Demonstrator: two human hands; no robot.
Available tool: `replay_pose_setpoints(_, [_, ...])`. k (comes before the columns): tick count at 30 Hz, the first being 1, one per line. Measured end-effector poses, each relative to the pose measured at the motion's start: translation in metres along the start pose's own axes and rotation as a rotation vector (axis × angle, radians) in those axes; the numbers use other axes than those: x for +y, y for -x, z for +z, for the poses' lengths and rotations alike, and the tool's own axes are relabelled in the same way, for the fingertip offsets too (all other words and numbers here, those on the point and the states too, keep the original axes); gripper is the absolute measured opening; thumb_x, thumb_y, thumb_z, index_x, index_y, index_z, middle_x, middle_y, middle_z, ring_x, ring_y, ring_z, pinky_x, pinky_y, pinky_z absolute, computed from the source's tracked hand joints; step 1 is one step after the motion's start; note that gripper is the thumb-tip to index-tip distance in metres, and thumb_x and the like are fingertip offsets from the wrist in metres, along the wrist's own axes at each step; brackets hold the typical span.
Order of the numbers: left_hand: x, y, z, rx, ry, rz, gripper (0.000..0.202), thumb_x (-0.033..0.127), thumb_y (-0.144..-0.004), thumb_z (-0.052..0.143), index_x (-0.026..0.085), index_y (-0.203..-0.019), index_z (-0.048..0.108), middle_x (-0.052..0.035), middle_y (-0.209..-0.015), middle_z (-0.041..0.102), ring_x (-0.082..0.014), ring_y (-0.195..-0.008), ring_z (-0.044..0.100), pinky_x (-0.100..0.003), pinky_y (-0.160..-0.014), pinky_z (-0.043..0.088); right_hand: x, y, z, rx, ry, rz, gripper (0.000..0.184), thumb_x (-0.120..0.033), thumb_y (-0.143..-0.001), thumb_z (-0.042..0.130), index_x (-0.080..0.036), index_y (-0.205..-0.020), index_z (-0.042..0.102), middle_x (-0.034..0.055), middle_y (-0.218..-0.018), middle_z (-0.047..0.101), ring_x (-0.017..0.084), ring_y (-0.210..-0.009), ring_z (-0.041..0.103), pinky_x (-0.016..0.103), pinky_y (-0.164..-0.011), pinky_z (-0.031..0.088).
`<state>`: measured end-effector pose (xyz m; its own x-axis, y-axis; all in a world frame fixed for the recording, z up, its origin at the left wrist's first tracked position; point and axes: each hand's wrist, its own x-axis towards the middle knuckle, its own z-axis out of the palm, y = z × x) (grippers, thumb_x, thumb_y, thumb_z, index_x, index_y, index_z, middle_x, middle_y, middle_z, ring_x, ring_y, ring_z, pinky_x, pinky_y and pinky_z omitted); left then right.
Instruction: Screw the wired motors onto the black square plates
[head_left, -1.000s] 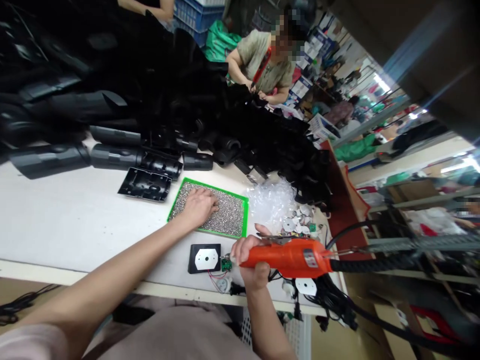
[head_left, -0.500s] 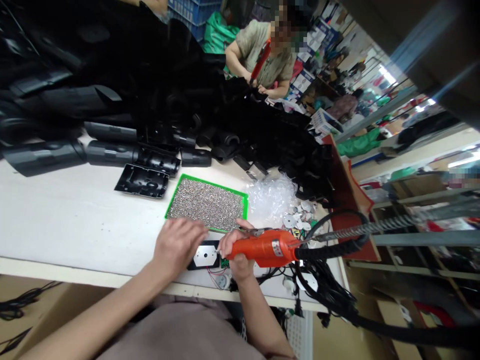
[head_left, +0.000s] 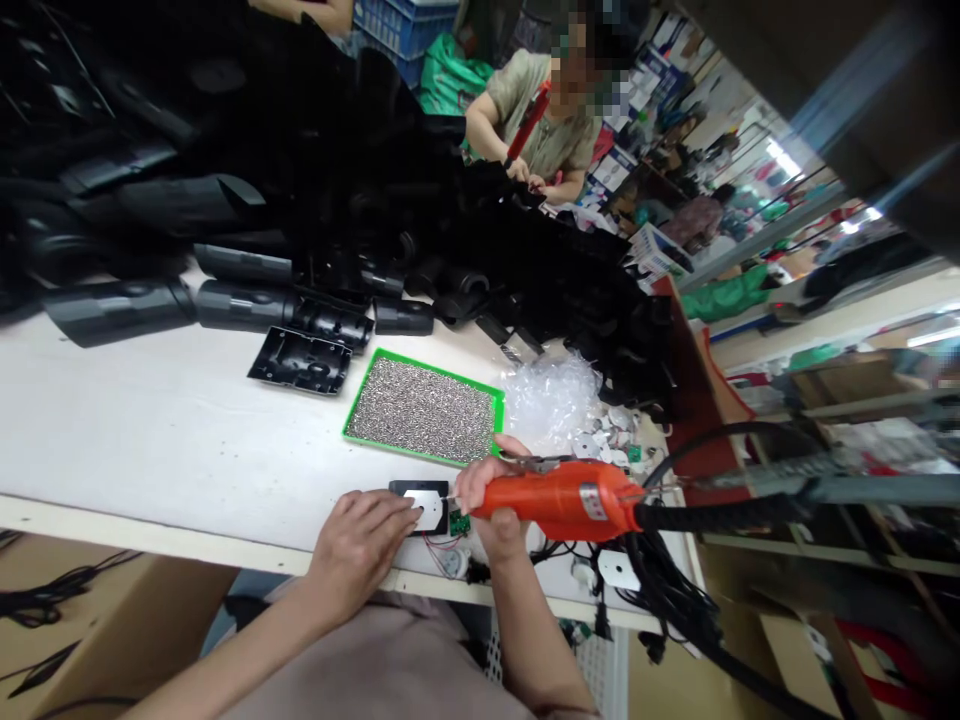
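Note:
My right hand is wrapped round an orange electric screwdriver, held nearly level with its tip pointing left. The tip is by the right side of a pale metal plate, which lies on a small black housing. My left hand grips the housing's left side, its fingertips pressing on the plate; the thumb is hidden. Right of the housing is a green circuit board, and a small round white part with thin red wires lies below it. Beyond both hands sits a green tray filled with tiny screws.
Dark plastic shells are piled across the back, with one open half-shell left of the tray. Clear plastic bags lie right of it. A black cable trails from the screwdriver. A co-worker works across the table.
My left hand has moved from near the tray's front edge down onto the plate. The screwdriver stays beside the plate's right side. The whole view has shifted slightly.

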<state>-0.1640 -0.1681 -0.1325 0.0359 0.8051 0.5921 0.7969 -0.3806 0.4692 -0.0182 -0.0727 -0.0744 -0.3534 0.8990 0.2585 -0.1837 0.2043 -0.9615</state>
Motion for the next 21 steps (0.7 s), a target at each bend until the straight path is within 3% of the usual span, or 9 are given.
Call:
replay_pose_setpoints(3, [-0.01,-0.005,-0.002,0.034,-0.004,-0.065,0.017,0.014,-0.092,0.055,0.018,-0.1,0.069,-0.0049,-0.095,0.075,-0.0189,-0.088,0.063,-0.032,-0.077,0.043,-0.004,-0.017,-0.008,0.045,-0.075,-0.099,0.065,-0.067,-0.075,0.063,-0.026,-0.122,0.046,-0.0085,-0.054,0.045,0.013,-0.042,0.044,0.032,-0.05,0.048])
replay_pose_setpoints(7, [-0.018,-0.008,-0.002,0.047,-0.042,-0.107,0.014,0.02,-0.093,0.056,0.02,-0.096,0.07,-0.004,-0.092,0.074,-0.0204,-0.089,0.063,-0.033,-0.075,0.044,-0.002,-0.046,-0.017,0.038,0.029,-0.046,0.06,-0.055,-0.078,0.065,-0.024,-0.126,0.045,-0.0078,-0.06,0.049,0.012,-0.047,0.048,0.03,-0.052,0.048])
replay_pose_setpoints(12, [-0.01,-0.004,0.004,-0.017,-0.003,-0.049,0.015,0.019,-0.093,0.055,0.021,-0.094,0.07,-0.004,-0.1,0.075,-0.02,-0.092,0.063,-0.034,-0.078,0.045,-0.01,-0.063,-0.021,0.052,0.244,-0.006,0.039,-0.04,-0.078,0.069,-0.023,-0.111,0.057,-0.0027,-0.077,0.06,0.014,-0.066,0.058,0.032,-0.068,0.051])
replay_pose_setpoints(14, [-0.007,-0.001,0.008,-0.042,-0.022,-0.03,0.016,0.019,-0.093,0.055,0.022,-0.093,0.07,-0.0042,-0.104,0.074,-0.0209,-0.094,0.062,-0.035,-0.078,0.045,-0.021,-0.05,-0.028,0.074,0.414,0.005,0.037,-0.037,-0.078,0.071,-0.022,-0.109,0.06,0.0022,-0.09,0.066,0.018,-0.081,0.062,0.035,-0.078,0.052])
replay_pose_setpoints(17, [-0.005,0.002,0.012,-0.047,-0.048,-0.025,0.016,0.019,-0.093,0.054,0.022,-0.092,0.07,-0.0038,-0.106,0.074,-0.0215,-0.096,0.062,-0.035,-0.078,0.045,-0.037,-0.006,-0.041,0.064,0.776,0.022,0.026,-0.03,-0.085,0.064,-0.022,-0.109,0.063,0.0062,-0.1,0.069,0.021,-0.092,0.063,0.037,-0.084,0.051])
replay_pose_setpoints(19, [-0.006,0.003,0.013,-0.053,-0.046,-0.028,0.016,0.018,-0.093,0.055,0.022,-0.092,0.071,-0.0036,-0.106,0.074,-0.0211,-0.096,0.062,-0.035,-0.078,0.045,-0.037,0.03,-0.046,-0.231,0.983,0.131,0.012,-0.025,-0.089,0.059,-0.023,-0.095,0.069,0.0043,-0.085,0.071,0.02,-0.08,0.065,0.033,-0.074,0.053])
replay_pose_setpoints(21, [-0.006,0.003,0.013,-0.053,-0.044,-0.031,0.015,0.018,-0.092,0.057,0.022,-0.092,0.071,-0.0038,-0.106,0.074,-0.0212,-0.097,0.062,-0.035,-0.08,0.046,-0.027,0.061,-0.044,-0.483,1.198,0.205,0.017,-0.029,-0.081,0.071,-0.022,-0.096,0.069,0.0055,-0.084,0.071,0.024,-0.08,0.065,0.034,-0.068,0.053])
